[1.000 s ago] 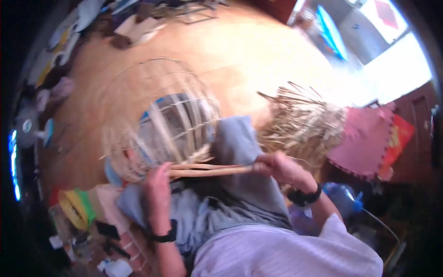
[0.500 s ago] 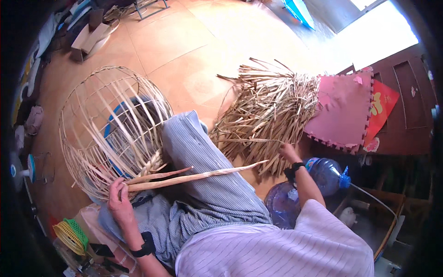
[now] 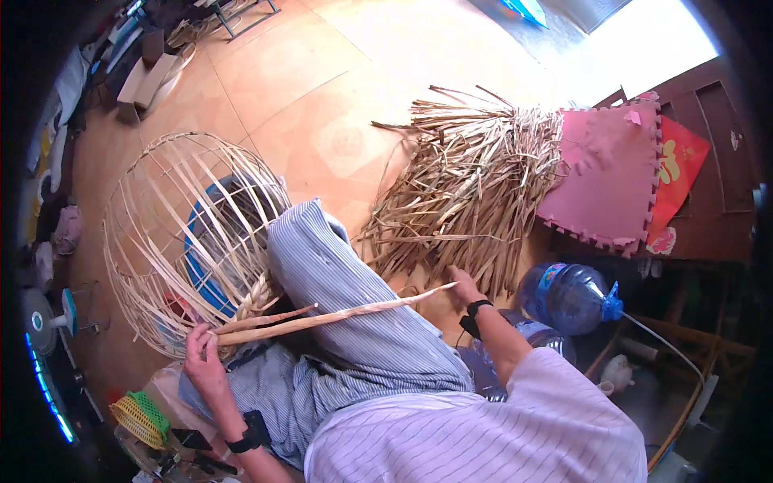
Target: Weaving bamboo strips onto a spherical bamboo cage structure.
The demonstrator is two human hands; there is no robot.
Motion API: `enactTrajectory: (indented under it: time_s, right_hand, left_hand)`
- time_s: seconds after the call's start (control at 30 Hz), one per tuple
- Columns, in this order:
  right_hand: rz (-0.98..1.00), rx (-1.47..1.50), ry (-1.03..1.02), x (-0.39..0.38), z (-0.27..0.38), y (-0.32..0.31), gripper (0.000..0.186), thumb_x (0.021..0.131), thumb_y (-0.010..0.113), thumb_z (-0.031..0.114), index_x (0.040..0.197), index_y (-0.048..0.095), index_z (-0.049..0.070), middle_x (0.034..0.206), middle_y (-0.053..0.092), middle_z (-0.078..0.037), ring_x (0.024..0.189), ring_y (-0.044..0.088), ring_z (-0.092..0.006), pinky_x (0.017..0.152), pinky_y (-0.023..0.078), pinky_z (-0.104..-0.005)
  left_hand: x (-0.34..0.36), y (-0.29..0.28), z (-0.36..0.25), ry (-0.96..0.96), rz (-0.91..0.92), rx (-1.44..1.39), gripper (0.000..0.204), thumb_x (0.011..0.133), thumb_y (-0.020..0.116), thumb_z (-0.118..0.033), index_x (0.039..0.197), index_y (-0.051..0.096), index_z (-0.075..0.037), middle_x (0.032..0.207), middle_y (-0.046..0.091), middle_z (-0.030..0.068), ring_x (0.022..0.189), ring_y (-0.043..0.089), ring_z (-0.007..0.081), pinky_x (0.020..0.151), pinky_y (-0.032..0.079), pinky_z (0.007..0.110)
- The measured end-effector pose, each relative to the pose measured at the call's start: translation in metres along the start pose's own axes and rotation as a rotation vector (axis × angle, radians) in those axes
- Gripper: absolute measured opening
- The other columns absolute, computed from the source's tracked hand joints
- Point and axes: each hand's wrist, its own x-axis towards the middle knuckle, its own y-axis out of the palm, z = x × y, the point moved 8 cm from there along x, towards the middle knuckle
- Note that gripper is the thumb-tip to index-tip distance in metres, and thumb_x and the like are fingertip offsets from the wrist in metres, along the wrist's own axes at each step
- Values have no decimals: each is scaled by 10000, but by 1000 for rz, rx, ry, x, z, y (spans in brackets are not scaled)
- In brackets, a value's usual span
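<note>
Pinched in my left hand (image 3: 205, 358) are long pale plant strips (image 3: 338, 315) at the rim of an open woven basket frame (image 3: 149, 233), which sits at left with a braided section near my knee. A blue round object (image 3: 196, 225) shows through its ribs. My right hand (image 3: 463, 286) reaches to the lower edge of a loose heap of dried leaf strips (image 3: 467, 193), just beside the far end of the held strip; its fingertips are partly hidden there, so their grip is unclear.
Pink foam mat (image 3: 600, 173) and red sheet (image 3: 676, 169) lie by a wooden cabinet (image 3: 717, 137) at right. Large plastic bottles (image 3: 564, 298) are at lower right; yellow and green baskets (image 3: 137, 414) at lower left. A fan (image 3: 40, 322) and cardboard box (image 3: 145, 80) are at left.
My right hand has let go of the held strips' far end and moved rightward to the heap, then down-left along it. My left hand keeps its hold. The view has shifted.
</note>
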Motion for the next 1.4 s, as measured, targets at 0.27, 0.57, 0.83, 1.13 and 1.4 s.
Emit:
enactTrajectory:
  time_s: [0.27, 0.57, 0.83, 1.13, 1.4]
  right_hand:
    - [21, -153, 32, 48, -4, 35, 612, 922, 709, 54, 1490, 491, 117, 1232, 701, -245, 1167, 694, -455, 977, 579, -532]
    - [-440, 294, -72, -5, 21, -30, 406, 792, 798, 27, 1160, 629, 52, 938, 718, -199, 894, 711, -400, 776, 560, -466]
    - [-363, 947, 10, 7, -32, -16, 264, 900, 593, -107, 1096, 601, 71, 851, 670, -71, 721, 686, -174, 621, 559, -317]
    - [-615, 440, 464, -22, -118, -29, 224, 817, 667, -2, 1030, 735, 19, 1074, 753, -258, 1006, 744, -377, 870, 581, -431]
    - [-394, 624, 606, -13, -187, -20, 584, 846, 751, 91, 1396, 561, 35, 1137, 711, -194, 942, 726, -311, 780, 604, -476]
  left_hand:
    - [3, 4, 5, -33, 40, -16, 262, 978, 657, 37, 1234, 697, -3, 1092, 747, 76, 980, 707, 170, 920, 548, 322]
    - [4, 4, 6, -12, 11, -17, 264, 985, 672, 23, 1246, 699, -4, 1099, 741, 72, 984, 704, 166, 924, 546, 318]
    - [7, 8, 10, -37, 49, -47, 276, 978, 677, 5, 1254, 694, -3, 1129, 726, 49, 1010, 669, 137, 974, 518, 308]
    - [6, 2, 14, -29, 42, 11, 289, 972, 667, 24, 1258, 687, -16, 1122, 720, 43, 1020, 674, 134, 973, 520, 309]
    - [6, -8, 24, -9, 16, 18, 298, 962, 682, 41, 1255, 682, -10, 1111, 708, 41, 978, 663, 136, 953, 524, 301]
